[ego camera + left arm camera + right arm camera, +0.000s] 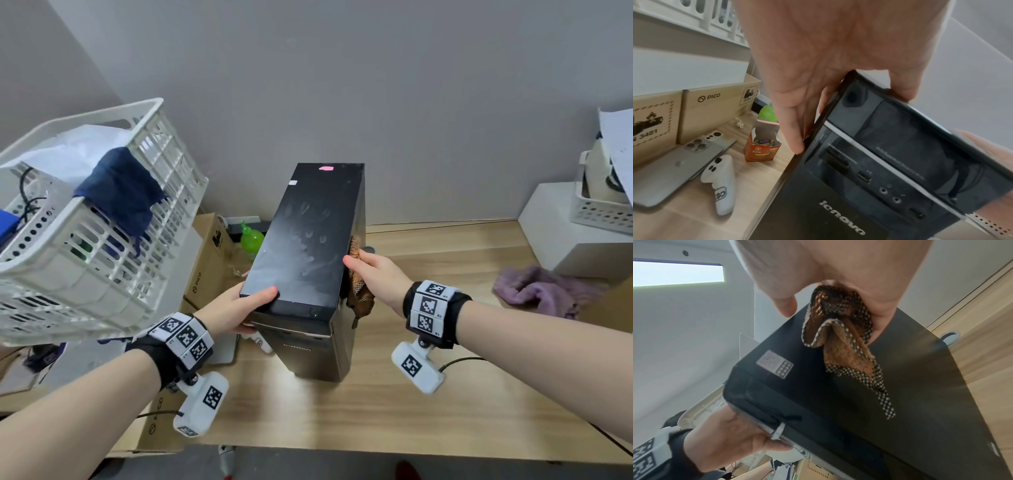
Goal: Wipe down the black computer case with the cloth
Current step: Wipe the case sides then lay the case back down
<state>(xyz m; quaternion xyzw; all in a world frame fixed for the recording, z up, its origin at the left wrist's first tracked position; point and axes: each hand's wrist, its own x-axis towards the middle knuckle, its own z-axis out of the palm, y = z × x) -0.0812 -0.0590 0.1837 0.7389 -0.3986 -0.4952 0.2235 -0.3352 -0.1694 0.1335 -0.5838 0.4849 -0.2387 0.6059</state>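
The black computer case (308, 240) stands upright on the wooden table, its dusty top marked with finger smears. My left hand (239, 308) grips the near top-left corner, thumb on top and fingers down the left side; the left wrist view shows the case's front panel (869, 186) under that hand (828, 65). My right hand (373, 274) presses a brown cloth with a checked border (359, 291) against the case's right side, thumb hooked over the top edge. In the right wrist view the cloth (844, 340) hangs bunched from the palm against the side panel (900, 394).
A white plastic basket (102, 260) with a dark blue cloth sits at the left. Cardboard boxes (209, 260), a green bottle (251, 238), phones (684, 162), a white controller (721, 181) and an orange carton (762, 146) lie left of the case. A purple towel (537, 289) and a white box (575, 233) are on the right.
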